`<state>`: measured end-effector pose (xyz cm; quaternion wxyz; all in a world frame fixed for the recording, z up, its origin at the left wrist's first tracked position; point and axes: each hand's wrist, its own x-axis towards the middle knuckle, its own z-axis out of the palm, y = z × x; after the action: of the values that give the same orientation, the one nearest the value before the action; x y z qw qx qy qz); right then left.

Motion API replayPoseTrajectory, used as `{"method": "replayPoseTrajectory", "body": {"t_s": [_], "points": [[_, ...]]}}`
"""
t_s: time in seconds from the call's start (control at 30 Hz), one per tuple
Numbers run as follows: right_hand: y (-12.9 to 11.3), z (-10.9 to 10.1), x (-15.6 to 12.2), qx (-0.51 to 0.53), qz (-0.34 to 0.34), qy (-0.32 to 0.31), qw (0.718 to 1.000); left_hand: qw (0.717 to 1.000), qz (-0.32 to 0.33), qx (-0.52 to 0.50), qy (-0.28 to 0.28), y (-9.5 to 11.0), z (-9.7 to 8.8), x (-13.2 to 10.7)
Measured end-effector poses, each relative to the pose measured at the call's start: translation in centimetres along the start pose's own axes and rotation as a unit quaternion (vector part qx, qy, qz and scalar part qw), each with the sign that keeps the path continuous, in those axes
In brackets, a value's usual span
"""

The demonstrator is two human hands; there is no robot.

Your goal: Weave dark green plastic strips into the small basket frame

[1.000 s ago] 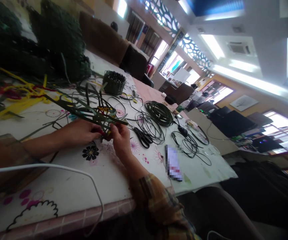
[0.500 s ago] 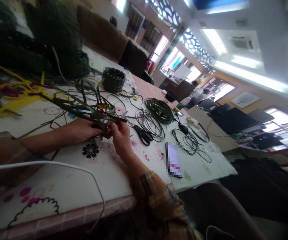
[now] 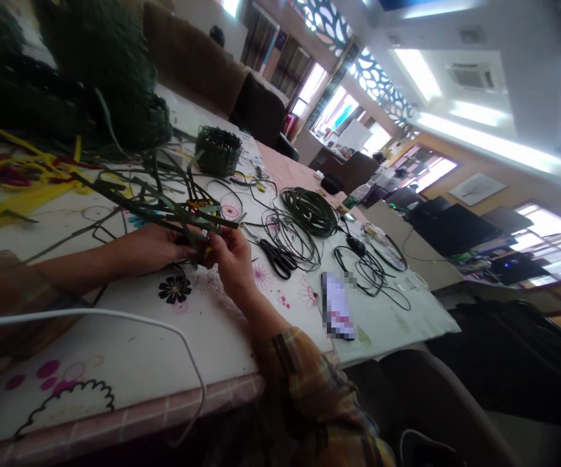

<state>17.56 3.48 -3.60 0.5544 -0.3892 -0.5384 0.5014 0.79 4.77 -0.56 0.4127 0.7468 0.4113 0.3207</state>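
Between my two hands is a loose weave of dark green flat strips [image 3: 163, 206], with some yellow and red strip worked into it. My left hand [image 3: 151, 250] pinches its lower part from the left. From the right, the thumb and fingers of my right hand [image 3: 231, 256] close on the strips near the yellow bit. Long strip ends stick out up and to the left. My fingers hide the exact crossing they grip. Black-handled scissors [image 3: 277, 258] lie just right of my right hand.
Behind stands a small woven green basket [image 3: 218, 150]. A coil of green strip [image 3: 309, 212] and loose black cord [image 3: 370, 275] lie to the right, near a phone [image 3: 337, 306]. Yellow strips [image 3: 32, 194] pile at left. A white cable [image 3: 115, 312] crosses the front.
The strips between my hands have shifted and tilted slightly; both hands keep their grip in nearly the same place. The whole view has moved a little.
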Motion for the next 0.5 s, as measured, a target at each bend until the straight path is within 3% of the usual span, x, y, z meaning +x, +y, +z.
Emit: {"method": "replayPoseTrajectory", "body": {"t_s": [0.1,0.2,0.33,0.43,0.5], "points": [[-0.4,0.1,0.0,0.009,0.021,0.008,1.000,0.997,-0.018,0.062,-0.047,0.5,-0.4,0.1],[-0.8,0.1,0.1,0.021,0.048,0.020,0.998,0.987,-0.029,0.151,-0.039,1.4,-0.9,-0.1],[-1.2,-0.2,0.3,0.042,0.063,0.031,0.997,0.965,0.046,0.255,0.045,2.7,-1.5,-1.1],[-1.4,-0.5,0.5,0.074,0.075,0.030,0.994,0.955,0.089,0.284,-0.001,3.2,-1.6,-1.6],[-1.5,-0.6,0.6,0.091,0.084,0.016,0.992,0.949,0.086,0.304,0.004,3.1,-1.5,-1.6]]}}
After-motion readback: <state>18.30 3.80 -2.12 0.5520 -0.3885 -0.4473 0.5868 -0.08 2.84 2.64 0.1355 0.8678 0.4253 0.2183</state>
